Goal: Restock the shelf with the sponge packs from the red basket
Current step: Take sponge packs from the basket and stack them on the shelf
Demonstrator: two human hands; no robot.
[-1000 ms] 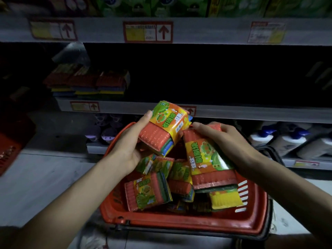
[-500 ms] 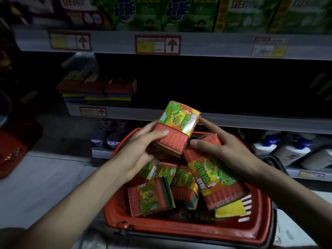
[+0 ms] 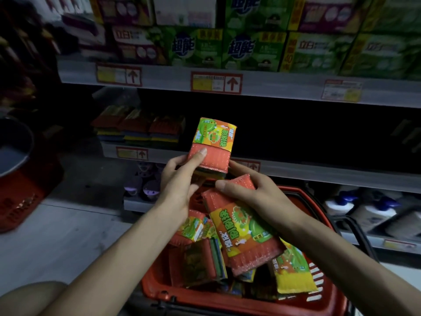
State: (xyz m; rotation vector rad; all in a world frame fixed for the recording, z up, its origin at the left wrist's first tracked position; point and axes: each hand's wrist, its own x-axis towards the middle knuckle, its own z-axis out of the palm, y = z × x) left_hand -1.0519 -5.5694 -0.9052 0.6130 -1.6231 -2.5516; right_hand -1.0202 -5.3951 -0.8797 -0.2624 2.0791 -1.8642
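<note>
Head view, dim aisle.

- Left hand (image 3: pixel 180 185), just below centre: its grip pinches a raised sponge pack (image 3: pixel 214 142), thumb flat on the red lower face, other fingers hidden behind it. The pack stands upright, label end at 12 o'clock, in front of the dark gap over the middle shelf (image 3: pixel 330 176).
- Right hand (image 3: pixel 257 201), at 4 o'clock from the left hand: its grip is curled round a second sponge pack (image 3: pixel 243 231), thumb on the pack's upper end. This pack is tilted, its red lower end pointing to 5 o'clock, and lies over the basket's contents. One right finger reaches up beside the raised pack's lower right corner; I cannot tell whether it touches.
- Red basket (image 3: pixel 157 286), at 6 o'clock: holds loose sponge packs (image 3: pixel 200 261) lying at mixed angles, one yellow-edged pack (image 3: pixel 293 274) toward 4 o'clock. Black handle along the right side.
- Stacked sponge packs (image 3: pixel 139 128) sit on the middle shelf at 10 o'clock, well apart from the raised pack.
- Green detergent boxes (image 3: pixel 250 49) fill the top shelf at 12 o'clock; arrow price tags (image 3: pixel 216 82) line its edge.
- White bottles with blue caps (image 3: pixel 364 213) on the bottom shelf at 3 o'clock; purple items (image 3: pixel 141 185), too dim to identify, at 9 o'clock on that shelf.
- Red crate (image 3: pixel 22 197) on the floor at 9 o'clock, frame edge.
</note>
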